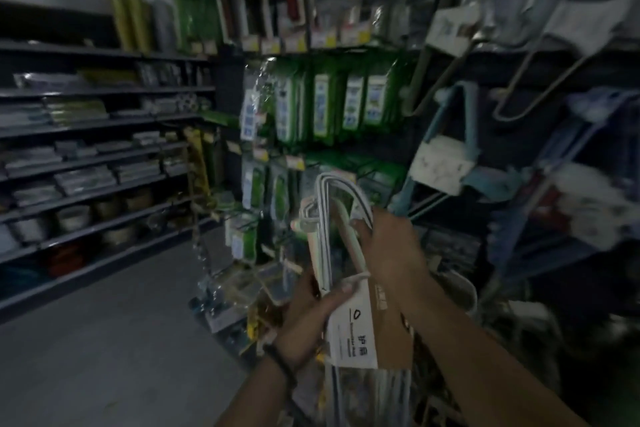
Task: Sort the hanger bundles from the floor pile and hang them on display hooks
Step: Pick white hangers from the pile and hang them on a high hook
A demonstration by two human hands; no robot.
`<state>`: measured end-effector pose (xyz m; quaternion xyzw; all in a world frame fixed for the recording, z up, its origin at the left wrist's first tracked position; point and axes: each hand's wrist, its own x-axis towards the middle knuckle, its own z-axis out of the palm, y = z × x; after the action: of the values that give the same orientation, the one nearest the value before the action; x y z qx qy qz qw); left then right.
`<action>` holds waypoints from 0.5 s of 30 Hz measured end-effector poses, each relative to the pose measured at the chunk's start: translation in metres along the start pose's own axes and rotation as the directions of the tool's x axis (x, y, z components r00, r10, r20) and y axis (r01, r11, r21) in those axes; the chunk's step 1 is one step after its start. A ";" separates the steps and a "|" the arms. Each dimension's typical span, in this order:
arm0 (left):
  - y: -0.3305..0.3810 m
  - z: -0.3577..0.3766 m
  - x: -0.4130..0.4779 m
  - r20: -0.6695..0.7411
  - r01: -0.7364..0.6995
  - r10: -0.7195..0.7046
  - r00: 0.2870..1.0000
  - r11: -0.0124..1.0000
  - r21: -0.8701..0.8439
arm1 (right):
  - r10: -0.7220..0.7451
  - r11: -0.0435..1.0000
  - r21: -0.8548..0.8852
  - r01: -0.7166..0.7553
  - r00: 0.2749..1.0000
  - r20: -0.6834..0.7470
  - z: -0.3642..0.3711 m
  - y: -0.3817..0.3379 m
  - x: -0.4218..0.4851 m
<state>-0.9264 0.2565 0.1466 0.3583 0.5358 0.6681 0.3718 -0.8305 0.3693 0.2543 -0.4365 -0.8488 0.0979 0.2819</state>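
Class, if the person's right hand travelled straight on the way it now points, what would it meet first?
The right hand, its grip on the bundle of white wire hangers, would probably first meet the green plastic packets hanging behind; depth is unclear.

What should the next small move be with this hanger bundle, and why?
Probably raise the hanger bundle up and right toward the wire display hook. The left hand and right hand both grip it, its hook ends point up, and it hangs on nothing yet.
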 end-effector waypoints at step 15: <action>0.130 0.108 0.040 0.228 -0.294 0.243 0.943 0.929 0.224 | 0.073 0.890 -0.414 -0.191 0.956 -0.283 -0.207 0.059 -0.055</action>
<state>-0.8653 0.3211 0.2955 0.5373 0.5235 0.5998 0.2785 -0.6479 0.3443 0.3779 -0.5546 -0.7727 -0.1337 0.2784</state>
